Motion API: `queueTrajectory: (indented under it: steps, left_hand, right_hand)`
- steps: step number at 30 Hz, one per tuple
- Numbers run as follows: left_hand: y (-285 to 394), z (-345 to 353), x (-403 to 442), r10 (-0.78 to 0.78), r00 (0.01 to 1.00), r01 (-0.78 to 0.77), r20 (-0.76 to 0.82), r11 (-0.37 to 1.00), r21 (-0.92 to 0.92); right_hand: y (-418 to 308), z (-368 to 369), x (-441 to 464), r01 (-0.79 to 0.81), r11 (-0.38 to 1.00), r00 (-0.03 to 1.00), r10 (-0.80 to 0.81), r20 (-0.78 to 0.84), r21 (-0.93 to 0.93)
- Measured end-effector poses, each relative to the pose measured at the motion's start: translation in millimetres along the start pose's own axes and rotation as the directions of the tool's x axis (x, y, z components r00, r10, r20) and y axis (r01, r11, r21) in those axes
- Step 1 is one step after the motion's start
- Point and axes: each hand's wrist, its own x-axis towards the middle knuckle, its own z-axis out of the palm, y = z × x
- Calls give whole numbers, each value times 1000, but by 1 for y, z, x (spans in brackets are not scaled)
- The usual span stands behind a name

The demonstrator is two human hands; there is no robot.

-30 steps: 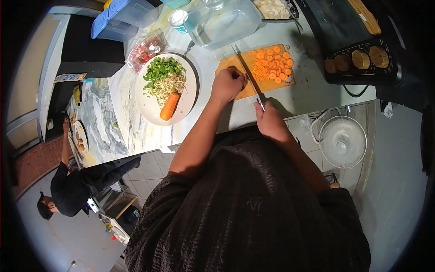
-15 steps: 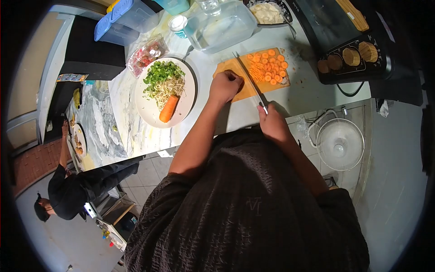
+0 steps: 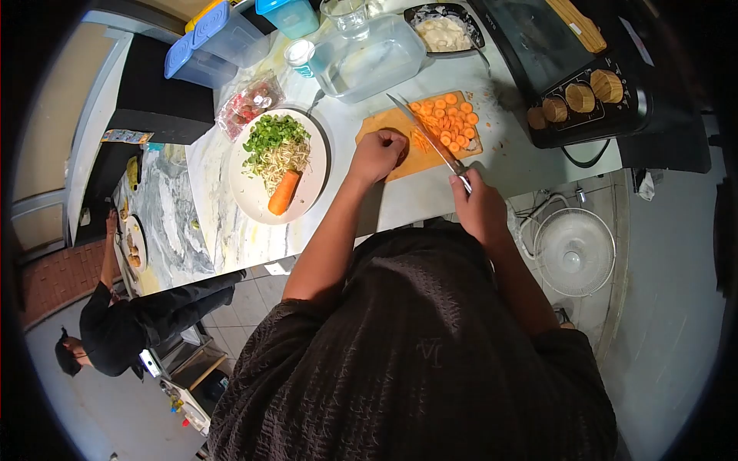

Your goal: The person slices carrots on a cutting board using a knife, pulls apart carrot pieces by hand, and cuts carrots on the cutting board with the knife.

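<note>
Marble-look counter, board near its front edge. Nearest: right hand, fingers wrapped around the handle of the knife. Long axis slants from that grip away and toward the left, tip at the board's far side. Left hand sits on the blade's left, fingers curled narrow; can't tell if they pinch anything. Key relation: blade lies between left fingers and carrot rounds, which are on the board's right half. Carrot shreds sit close around the blade. Left fingertips closer to shreds, right hand closer to rounds. Blade-to-board contact: can't tell. Clear container beyond board.
</note>
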Motion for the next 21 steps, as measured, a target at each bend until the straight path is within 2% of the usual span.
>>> queueTrajectory:
  steps: [2,3,5,6,8,12,14,18,20,21]
  left_hand:
    - [10,-1,-7,-27,999,33,-39,984,177]
    - [9,-1,-8,-28,999,35,-43,984,177]
    - [4,0,-7,131,981,-74,-142,934,350]
    - [2,0,-7,132,981,-74,-143,933,352]
    - [-2,0,-7,298,915,-229,-271,938,260]
    - [12,-7,-19,266,947,-214,-179,940,265]
    - [13,-8,-20,232,970,-186,-76,904,385]
    - [6,-2,-15,199,976,-142,-83,883,447]
    - [-4,0,-7,335,942,-299,-7,851,431]
    - [1,1,-9,335,942,-300,-5,851,431]
  right_hand:
    - [1,-5,2,-20,999,1000,20,3,-35]
    - [3,-6,2,-17,999,1000,17,6,-34]
    - [4,-8,2,8,1000,1000,-8,-25,-27]
    - [5,-9,2,9,1000,1000,-9,-25,-25]
    - [7,-10,0,67,997,997,-69,-48,-27]
    - [6,-10,-2,93,995,995,-95,-41,-40]
    - [5,-9,-3,115,991,992,-118,-46,-61]
    - [4,-5,-3,175,979,978,-185,-93,-102]
    - [1,-7,-5,206,973,971,-216,-102,-100]
    - [1,-7,-5,205,974,971,-215,-103,-100]
